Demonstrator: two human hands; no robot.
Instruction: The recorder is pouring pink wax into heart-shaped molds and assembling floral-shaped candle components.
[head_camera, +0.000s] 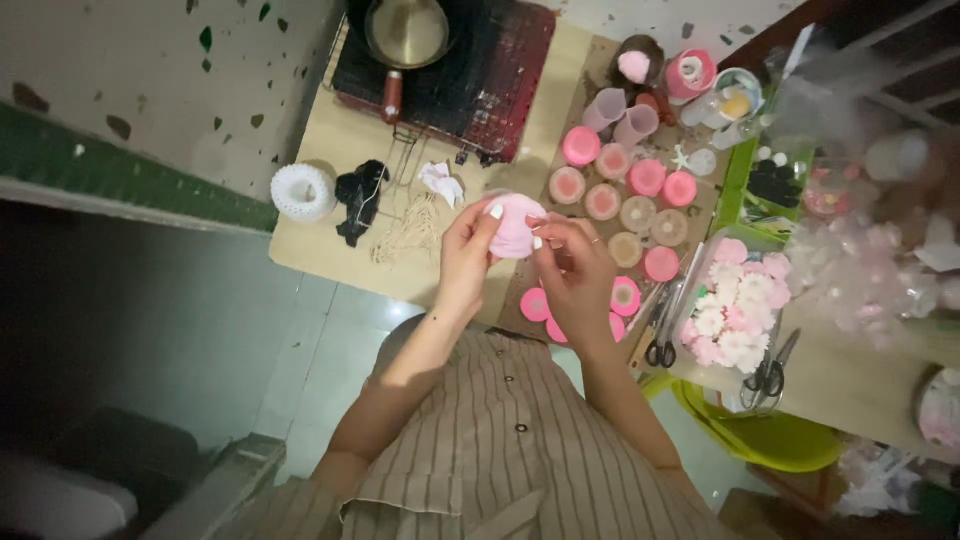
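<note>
Both hands, the left hand (468, 252) and right hand (575, 262), closed their fingers around a soft pink piece (515, 226), held above the table (330, 150) near round pink cups (640, 195).

Head camera, steeply downward, close above worktable (330, 150)

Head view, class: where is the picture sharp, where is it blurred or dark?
Head view: sharpest at the hands, left hand and right hand, holding a pink piece; right-edge clutter is blurred and hazy; lower-left floor lies in deep shadow.
</note>
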